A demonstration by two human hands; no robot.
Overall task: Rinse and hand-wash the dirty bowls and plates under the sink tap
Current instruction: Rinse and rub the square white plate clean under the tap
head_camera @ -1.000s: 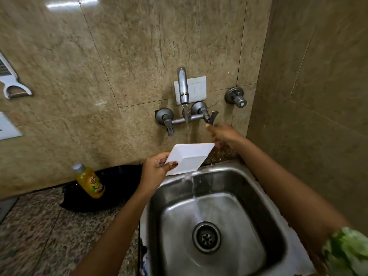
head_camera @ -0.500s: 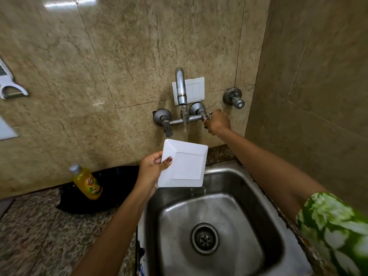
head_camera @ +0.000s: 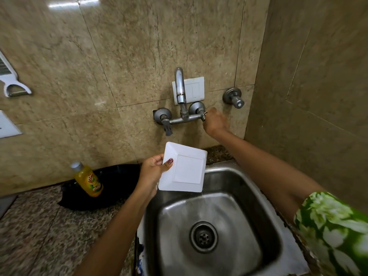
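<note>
While the left hand (head_camera: 152,173) pinches a white square plate (head_camera: 184,168) by its left edge over the sink's (head_camera: 247,188) back-left corner, the right hand (head_camera: 216,121) curls round the tap's (head_camera: 180,102) right handle.
Water drips from the plate's lower right corner into the basin; a yellow bottle (head_camera: 88,180) stands on the worktop (head_camera: 39,232) near the wall, its red label too blurred to read.

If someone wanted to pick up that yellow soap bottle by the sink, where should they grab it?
Probably round the middle of the yellow bottle, coming from the right or front. It leans with its grey cap up and to the left against the black thing behind it, so the body is the widest part exposed.
</note>
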